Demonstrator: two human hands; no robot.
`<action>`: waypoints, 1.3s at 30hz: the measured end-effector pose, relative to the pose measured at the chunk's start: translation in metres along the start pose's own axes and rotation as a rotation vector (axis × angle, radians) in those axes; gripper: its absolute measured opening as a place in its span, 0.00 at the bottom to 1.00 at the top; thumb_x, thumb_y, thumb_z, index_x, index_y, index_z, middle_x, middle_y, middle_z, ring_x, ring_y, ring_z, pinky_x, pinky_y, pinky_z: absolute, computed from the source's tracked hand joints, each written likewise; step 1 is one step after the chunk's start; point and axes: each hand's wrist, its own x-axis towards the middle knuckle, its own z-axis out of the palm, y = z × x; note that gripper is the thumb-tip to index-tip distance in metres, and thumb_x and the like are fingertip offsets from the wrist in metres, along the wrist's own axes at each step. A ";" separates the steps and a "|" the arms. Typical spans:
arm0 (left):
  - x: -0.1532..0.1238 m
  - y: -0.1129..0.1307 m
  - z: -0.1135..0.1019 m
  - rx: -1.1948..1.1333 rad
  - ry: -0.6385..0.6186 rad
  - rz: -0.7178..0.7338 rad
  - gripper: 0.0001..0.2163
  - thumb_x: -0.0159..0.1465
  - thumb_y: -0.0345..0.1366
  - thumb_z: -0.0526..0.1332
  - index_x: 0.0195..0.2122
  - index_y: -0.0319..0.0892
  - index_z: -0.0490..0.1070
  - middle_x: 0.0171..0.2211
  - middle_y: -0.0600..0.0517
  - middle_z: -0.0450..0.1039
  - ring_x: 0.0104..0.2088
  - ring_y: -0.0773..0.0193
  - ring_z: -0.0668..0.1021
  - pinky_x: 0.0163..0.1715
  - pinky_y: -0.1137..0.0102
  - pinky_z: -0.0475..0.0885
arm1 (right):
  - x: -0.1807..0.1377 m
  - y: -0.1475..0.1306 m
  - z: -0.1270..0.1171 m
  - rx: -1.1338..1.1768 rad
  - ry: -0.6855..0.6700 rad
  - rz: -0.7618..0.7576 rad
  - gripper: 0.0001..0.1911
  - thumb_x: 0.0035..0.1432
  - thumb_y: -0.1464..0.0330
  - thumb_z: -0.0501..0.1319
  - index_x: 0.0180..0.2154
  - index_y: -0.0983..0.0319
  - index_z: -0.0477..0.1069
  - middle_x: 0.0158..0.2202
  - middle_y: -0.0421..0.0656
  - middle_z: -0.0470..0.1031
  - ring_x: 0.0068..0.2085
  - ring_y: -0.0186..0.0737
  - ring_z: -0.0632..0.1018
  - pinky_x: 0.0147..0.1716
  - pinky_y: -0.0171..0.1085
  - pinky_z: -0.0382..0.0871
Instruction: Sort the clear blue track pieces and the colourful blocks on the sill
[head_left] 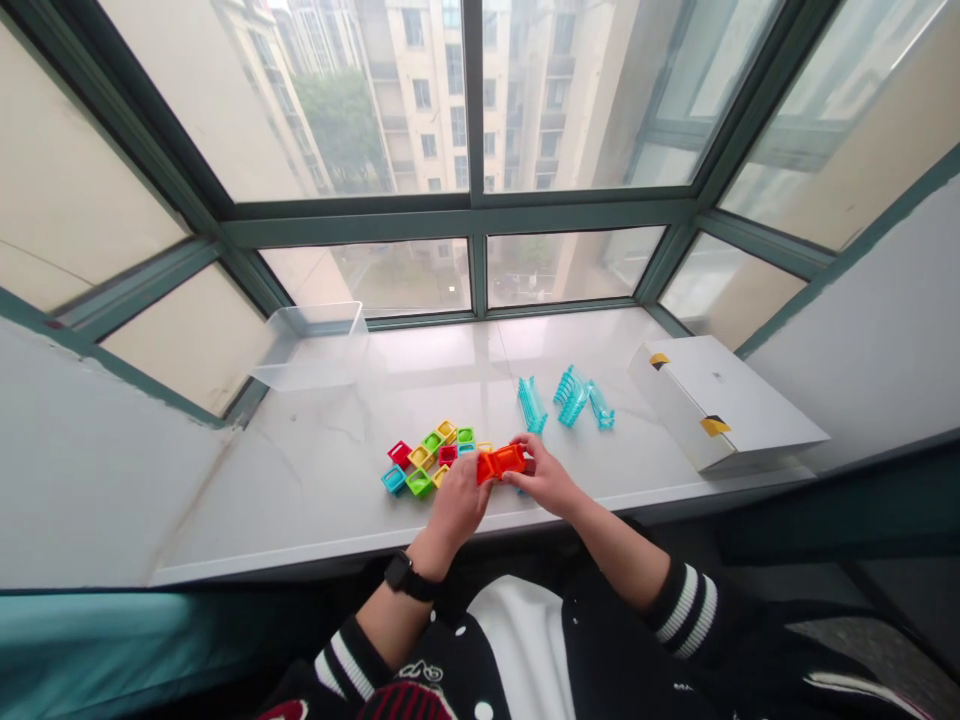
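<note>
Between my two hands is an orange-red plastic toy piece [502,461], held up just over the front of the white sill. My left hand [459,497] grips its left end and my right hand [546,478] pinches its right end. Beside my left hand lie several small square toy blocks, among them a green block [419,483], a blue block [394,480], a red block [399,454] and a yellow block [421,457]. My left hand hides part of this group. Beyond my right hand stand clear turquoise plastic pieces [572,396], ribbed and curved.
A clear plastic bin [311,350] stands at the back left of the marble-look sill [300,500]. At the right is a white box [739,400] with yellow-and-black tabs. Window frames [480,222] close off the back, and white walls flank both sides.
</note>
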 end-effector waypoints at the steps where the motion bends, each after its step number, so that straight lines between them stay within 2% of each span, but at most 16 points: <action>1: 0.001 -0.010 -0.003 0.013 0.002 -0.058 0.21 0.76 0.45 0.53 0.66 0.42 0.61 0.56 0.37 0.75 0.56 0.46 0.79 0.56 0.50 0.76 | 0.002 0.005 0.004 -0.012 0.045 0.011 0.28 0.58 0.57 0.69 0.55 0.54 0.61 0.51 0.43 0.76 0.43 0.43 0.84 0.44 0.44 0.81; 4: 0.011 -0.052 -0.026 0.103 0.031 -0.294 0.22 0.76 0.45 0.52 0.66 0.41 0.61 0.59 0.35 0.72 0.55 0.44 0.79 0.48 0.51 0.79 | -0.001 0.022 0.007 -0.158 0.146 0.009 0.26 0.59 0.58 0.69 0.55 0.54 0.63 0.51 0.44 0.78 0.45 0.45 0.83 0.49 0.47 0.80; 7: 0.033 -0.085 -0.051 0.251 -0.043 -0.464 0.25 0.75 0.49 0.51 0.68 0.44 0.60 0.60 0.35 0.69 0.47 0.46 0.82 0.40 0.55 0.79 | -0.004 0.035 0.016 -0.378 0.041 -0.096 0.28 0.56 0.61 0.72 0.56 0.54 0.68 0.54 0.47 0.79 0.53 0.51 0.81 0.56 0.51 0.75; 10: 0.063 -0.103 -0.065 0.374 -0.158 -0.494 0.26 0.75 0.51 0.50 0.71 0.50 0.58 0.60 0.38 0.68 0.42 0.51 0.82 0.38 0.58 0.78 | 0.006 0.045 0.040 -0.539 -0.133 -0.256 0.32 0.53 0.62 0.77 0.57 0.55 0.72 0.57 0.49 0.79 0.60 0.55 0.78 0.62 0.54 0.69; 13: 0.090 -0.116 -0.066 0.466 -0.290 -0.522 0.26 0.75 0.46 0.49 0.73 0.49 0.55 0.61 0.37 0.69 0.46 0.50 0.82 0.41 0.60 0.76 | 0.029 0.053 0.064 -0.665 -0.204 -0.364 0.32 0.54 0.61 0.78 0.59 0.54 0.73 0.60 0.48 0.78 0.66 0.56 0.72 0.67 0.55 0.62; 15: 0.102 -0.124 -0.063 0.488 -0.396 -0.532 0.25 0.74 0.43 0.51 0.71 0.48 0.61 0.58 0.37 0.73 0.47 0.51 0.82 0.43 0.61 0.74 | 0.042 0.060 0.074 -0.779 -0.196 -0.334 0.32 0.55 0.60 0.77 0.59 0.54 0.74 0.66 0.50 0.72 0.70 0.60 0.66 0.70 0.60 0.56; 17: 0.109 -0.131 -0.059 0.476 -0.479 -0.521 0.21 0.72 0.42 0.55 0.64 0.48 0.71 0.52 0.40 0.79 0.45 0.53 0.82 0.43 0.64 0.74 | 0.049 0.069 0.080 -0.886 -0.183 -0.276 0.30 0.57 0.59 0.76 0.60 0.54 0.74 0.72 0.52 0.64 0.74 0.64 0.60 0.71 0.65 0.51; 20: 0.109 -0.137 -0.054 0.447 -0.529 -0.462 0.17 0.72 0.46 0.55 0.55 0.51 0.78 0.48 0.44 0.82 0.44 0.54 0.83 0.43 0.65 0.73 | 0.049 0.079 0.083 -0.964 -0.179 -0.261 0.30 0.60 0.58 0.73 0.62 0.53 0.73 0.75 0.52 0.58 0.75 0.66 0.55 0.72 0.67 0.45; 25: 0.092 -0.136 -0.059 0.452 -0.497 -0.363 0.18 0.73 0.49 0.53 0.52 0.53 0.81 0.44 0.45 0.82 0.44 0.52 0.82 0.43 0.64 0.72 | 0.036 0.078 0.066 -0.945 -0.108 -0.315 0.34 0.64 0.56 0.68 0.68 0.54 0.66 0.75 0.53 0.57 0.76 0.62 0.55 0.73 0.65 0.46; 27: 0.082 -0.134 -0.063 0.465 -0.469 -0.335 0.19 0.74 0.49 0.52 0.52 0.53 0.81 0.43 0.45 0.81 0.46 0.51 0.81 0.45 0.63 0.72 | 0.029 0.078 0.049 -0.925 -0.015 -0.346 0.31 0.67 0.58 0.64 0.69 0.56 0.66 0.74 0.53 0.60 0.75 0.60 0.56 0.73 0.64 0.48; 29: 0.073 -0.131 -0.064 0.461 -0.360 -0.299 0.19 0.75 0.48 0.50 0.54 0.51 0.80 0.44 0.44 0.80 0.47 0.51 0.80 0.47 0.61 0.72 | 0.019 0.083 0.029 -0.916 0.098 -0.348 0.28 0.69 0.60 0.60 0.68 0.57 0.67 0.71 0.53 0.64 0.74 0.59 0.60 0.73 0.64 0.50; 32: 0.064 -0.120 -0.055 0.390 -0.128 -0.197 0.20 0.76 0.44 0.48 0.58 0.48 0.76 0.46 0.43 0.78 0.48 0.52 0.79 0.51 0.60 0.72 | 0.008 0.100 0.010 -0.939 0.207 -0.265 0.27 0.70 0.59 0.59 0.67 0.58 0.67 0.68 0.55 0.67 0.71 0.61 0.64 0.70 0.63 0.57; 33: 0.063 -0.116 -0.050 0.352 -0.104 -0.139 0.19 0.76 0.43 0.49 0.59 0.47 0.76 0.48 0.43 0.78 0.49 0.52 0.79 0.52 0.59 0.72 | 0.005 0.106 0.007 -0.946 0.214 -0.230 0.28 0.69 0.58 0.60 0.67 0.58 0.67 0.68 0.56 0.67 0.70 0.62 0.65 0.68 0.63 0.60; 36: 0.059 -0.107 -0.033 0.274 -0.137 -0.009 0.19 0.75 0.45 0.53 0.62 0.48 0.73 0.54 0.43 0.77 0.53 0.50 0.78 0.57 0.56 0.70 | 0.005 0.121 0.006 -0.931 0.172 -0.170 0.32 0.67 0.58 0.61 0.69 0.58 0.64 0.67 0.57 0.68 0.66 0.61 0.70 0.64 0.60 0.66; 37: 0.057 -0.107 -0.028 0.274 -0.112 -0.032 0.19 0.75 0.45 0.53 0.63 0.48 0.72 0.56 0.43 0.76 0.56 0.49 0.77 0.60 0.54 0.69 | 0.007 0.123 0.007 -0.918 0.156 -0.168 0.32 0.67 0.58 0.62 0.69 0.58 0.63 0.66 0.57 0.69 0.65 0.61 0.71 0.64 0.59 0.67; 39: 0.052 -0.109 -0.019 0.295 -0.025 -0.176 0.21 0.75 0.45 0.53 0.65 0.47 0.71 0.62 0.41 0.73 0.61 0.46 0.74 0.65 0.48 0.63 | 0.013 0.125 0.009 -0.896 0.138 -0.180 0.32 0.67 0.58 0.62 0.69 0.59 0.63 0.65 0.56 0.70 0.64 0.59 0.72 0.64 0.58 0.68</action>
